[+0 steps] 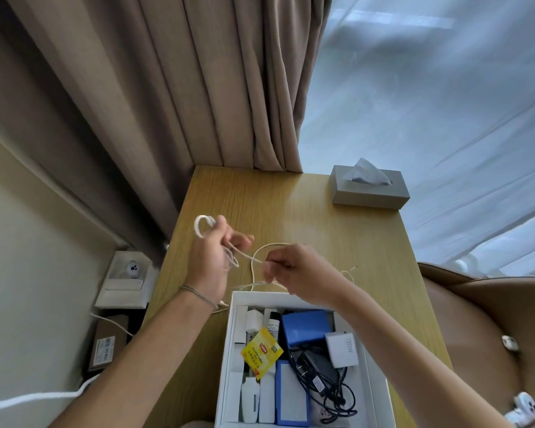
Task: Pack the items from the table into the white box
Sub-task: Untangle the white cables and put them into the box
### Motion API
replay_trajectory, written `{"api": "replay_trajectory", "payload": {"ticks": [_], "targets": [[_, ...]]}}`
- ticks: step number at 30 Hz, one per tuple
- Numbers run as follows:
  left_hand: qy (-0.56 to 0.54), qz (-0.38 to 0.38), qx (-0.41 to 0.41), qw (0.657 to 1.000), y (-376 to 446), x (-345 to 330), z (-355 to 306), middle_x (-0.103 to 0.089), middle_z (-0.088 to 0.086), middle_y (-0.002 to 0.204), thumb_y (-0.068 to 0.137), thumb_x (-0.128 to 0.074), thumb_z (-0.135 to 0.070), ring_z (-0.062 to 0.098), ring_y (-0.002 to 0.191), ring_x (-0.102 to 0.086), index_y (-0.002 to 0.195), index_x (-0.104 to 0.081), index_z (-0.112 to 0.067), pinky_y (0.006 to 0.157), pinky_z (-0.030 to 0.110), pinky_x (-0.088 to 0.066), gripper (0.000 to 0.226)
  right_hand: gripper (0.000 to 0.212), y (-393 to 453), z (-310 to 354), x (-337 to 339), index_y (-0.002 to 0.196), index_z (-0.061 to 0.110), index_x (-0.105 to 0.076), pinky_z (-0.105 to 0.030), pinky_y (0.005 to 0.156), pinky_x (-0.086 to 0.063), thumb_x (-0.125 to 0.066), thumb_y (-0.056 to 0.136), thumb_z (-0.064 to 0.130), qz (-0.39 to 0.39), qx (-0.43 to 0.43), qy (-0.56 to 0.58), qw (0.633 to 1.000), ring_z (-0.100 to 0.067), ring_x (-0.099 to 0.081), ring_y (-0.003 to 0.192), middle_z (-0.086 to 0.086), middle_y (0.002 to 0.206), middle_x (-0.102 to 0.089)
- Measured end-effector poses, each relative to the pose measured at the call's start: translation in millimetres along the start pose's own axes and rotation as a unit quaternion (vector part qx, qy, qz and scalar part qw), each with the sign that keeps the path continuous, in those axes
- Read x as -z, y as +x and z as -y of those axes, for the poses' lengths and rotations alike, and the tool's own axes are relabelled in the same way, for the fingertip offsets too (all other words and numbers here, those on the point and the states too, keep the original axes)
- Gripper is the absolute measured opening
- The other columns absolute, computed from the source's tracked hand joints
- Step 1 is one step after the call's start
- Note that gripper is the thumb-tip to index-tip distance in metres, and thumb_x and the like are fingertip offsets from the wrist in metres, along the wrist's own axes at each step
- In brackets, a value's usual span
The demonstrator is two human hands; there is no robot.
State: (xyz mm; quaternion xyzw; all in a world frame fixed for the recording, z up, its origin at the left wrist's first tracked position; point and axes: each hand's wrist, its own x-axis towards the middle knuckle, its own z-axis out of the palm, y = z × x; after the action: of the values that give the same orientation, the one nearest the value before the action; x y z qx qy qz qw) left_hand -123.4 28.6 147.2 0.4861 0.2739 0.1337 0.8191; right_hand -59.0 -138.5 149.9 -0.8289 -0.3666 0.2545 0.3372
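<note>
- A wooden table (306,211) stands against brown curtains (167,88).
- Just beyond the white box (229,350), the left hand (212,264) clasps a coiled white cable (203,227).
- The right hand (297,270) pinches its loose length.

White cable (258,257) half-coiled above the table's middle, loose end trailing toward the right edge. White box (229,350) open at the near edge, holding a yellow tea packet (261,352), blue case (305,327), white charger (343,350), black adapter (317,370).
</note>
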Motion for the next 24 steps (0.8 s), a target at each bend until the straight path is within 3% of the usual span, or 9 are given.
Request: {"api": "replay_trajectory", "payload": {"ticks": [2,5,7,10,12,14,17,21,24], "targets": [[-0.159,0.043,0.064,0.984,10.1,16.4,-9.2,-0.047,0.000,0.052,0.106,-0.038,-0.035,0.019,0.056,-0.060,0.064,-0.047,-0.016,0.060,0.029,-0.056,0.047,0.033,-7.2,-21.8,10.8,0.070,0.030,-0.061,-0.020,0.051,-0.039,-0.053,0.103,0.026,-0.006,-0.036,0.036,0.999,-0.006,-0.045,0.051,0.010,0.057,-0.054],[-0.198,0.071,0.112,0.971,23.2,48.5,-20.2,-0.031,-0.007,0.048,0.105,-0.037,-0.036,0.008,0.039,-0.032,0.060,-0.046,-0.018,0.040,0.020,-0.033,0.049,0.030,-18.5,-60.6,29.4,0.074,0.024,-0.065,-0.021,0.050,-0.041,-0.055,0.102,0.026,-0.040,-0.096,0.043,0.994,-0.008,-0.046,0.051,0.011,0.054,-0.058],[-0.150,0.093,0.136,0.975,27.3,67.6,-23.5,-0.029,-0.007,0.047,0.103,-0.040,-0.035,0.006,0.036,-0.027,0.061,-0.046,-0.018,0.037,0.020,-0.026,0.046,0.030,-22.4,-82.3,39.3,0.074,0.023,-0.066,-0.026,0.052,-0.042,-0.055,0.102,0.024,-0.088,-0.127,0.034,0.988,-0.011,-0.047,0.052,0.013,0.053,-0.060],[0.016,0.175,0.170,0.970,22.3,75.9,-21.3,-0.039,-0.003,0.048,0.097,-0.051,-0.036,0.008,0.037,-0.035,0.066,-0.051,-0.014,0.040,0.020,-0.033,0.038,0.031,-18.5,-95.3,46.9,0.072,0.021,-0.066,-0.025,0.052,-0.039,-0.055,0.102,0.022,-0.179,-0.149,0.005,0.973,-0.012,-0.046,0.050,0.006,0.056,-0.058],[0.162,0.248,0.185,0.937,9.8,61.6,-12.6,-0.056,0.007,0.059,0.097,-0.053,-0.037,0.011,0.044,-0.046,0.075,-0.064,-0.007,0.044,0.019,-0.038,0.039,0.032,-9.7,-84.5,45.6,0.072,0.021,-0.064,-0.016,0.048,-0.035,-0.054,0.102,0.024,-0.229,-0.144,-0.013,0.963,-0.006,-0.046,0.046,0.006,0.059,-0.059],[0.231,0.284,0.201,0.909,-3.4,37.8,0.4,-0.071,0.022,0.084,0.100,-0.048,-0.039,0.015,0.054,-0.053,0.097,-0.073,-0.002,0.047,0.018,-0.040,0.045,0.030,-0.8,-61.2,39.1,0.074,0.020,-0.065,-0.015,0.049,-0.038,-0.054,0.102,0.026,-0.245,-0.124,-0.011,0.961,-0.002,-0.049,0.047,0.006,0.061,-0.060],[0.201,0.240,0.217,0.925,-15.0,4.7,15.7,-0.074,0.020,0.100,0.103,-0.042,-0.040,0.013,0.059,-0.053,0.115,-0.071,-0.007,0.050,0.019,-0.040,0.046,0.028,3.6,-19.0,22.5,0.076,0.017,-0.065,-0.025,0.052,-0.045,-0.056,0.101,0.025,-0.208,-0.070,-0.029,0.975,-0.008,-0.052,0.052,0.005,0.061,-0.061],[0.082,0.117,0.206,0.968,-10.8,-13.9,18.1,-0.063,0.003,0.075,0.100,-0.053,-0.039,0.013,0.058,-0.050,0.090,-0.066,-0.010,0.055,0.027,-0.037,0.033,0.023,-3.2,17.9,-5.1,0.086,0.018,-0.068,-0.026,0.054,-0.054,-0.052,0.103,0.020,-0.147,0.005,-0.072,0.986,-0.007,-0.062,0.056,0.005,0.070,-0.069],[0.039,0.052,0.164,0.984,-4.4,-17.7,13.3,-0.059,0.003,0.069,0.100,-0.053,-0.033,0.012,0.052,-0.051,0.074,-0.061,-0.012,0.047,0.023,-0.039,0.034,0.022,-7.0,19.1,-17.9,0.094,0.017,-0.069,-0.033,0.057,-0.051,-0.050,0.103,0.022,-0.115,0.047,-0.121,0.985,-0.013,-0.059,0.058,0.002,0.073,-0.068]]}}
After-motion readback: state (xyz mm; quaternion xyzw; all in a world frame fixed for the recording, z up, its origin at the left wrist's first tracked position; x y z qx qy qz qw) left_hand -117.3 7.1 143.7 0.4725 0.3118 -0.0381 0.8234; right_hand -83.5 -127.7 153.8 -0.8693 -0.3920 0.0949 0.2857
